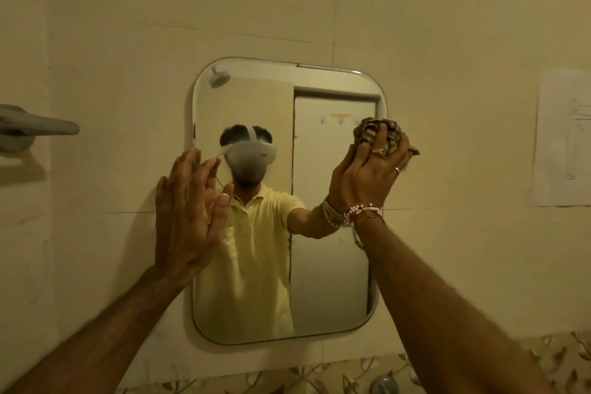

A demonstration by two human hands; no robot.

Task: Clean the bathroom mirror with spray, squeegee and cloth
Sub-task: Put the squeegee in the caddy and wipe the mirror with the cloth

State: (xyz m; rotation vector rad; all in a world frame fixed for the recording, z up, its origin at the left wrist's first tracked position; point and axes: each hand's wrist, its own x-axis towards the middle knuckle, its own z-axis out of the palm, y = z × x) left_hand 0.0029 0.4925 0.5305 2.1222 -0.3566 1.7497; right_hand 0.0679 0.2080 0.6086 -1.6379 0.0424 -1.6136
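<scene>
- The mirror [332,265] hangs on the tiled wall [128,41], a rounded rectangle at the centre of the view.
- The right hand [367,176] has its fingers [382,133] clenched round a bunched striped cloth [377,128], pressed to the glass near the mirror's 2 o'clock edge.
- The left hand [188,211] is released, palm flat and fingers spread, resting at the mirror's 9 o'clock edge; whether it bears on the glass or on the wall just beside it I cannot tell.
- No spray bottle or squeegee is in view.
- Judgement: this looks like the cloth step, a wipe or buff of the upper right part of the glass, with the left hand as a brace.
- The glass shows no clear droplets or streaks, though the dim yellow light may hide them.
- The next move likely calls for firm, even strokes from 2 o'clock across and down toward 6 o'clock, with the cloth kept bunched and the edges covered.
</scene>
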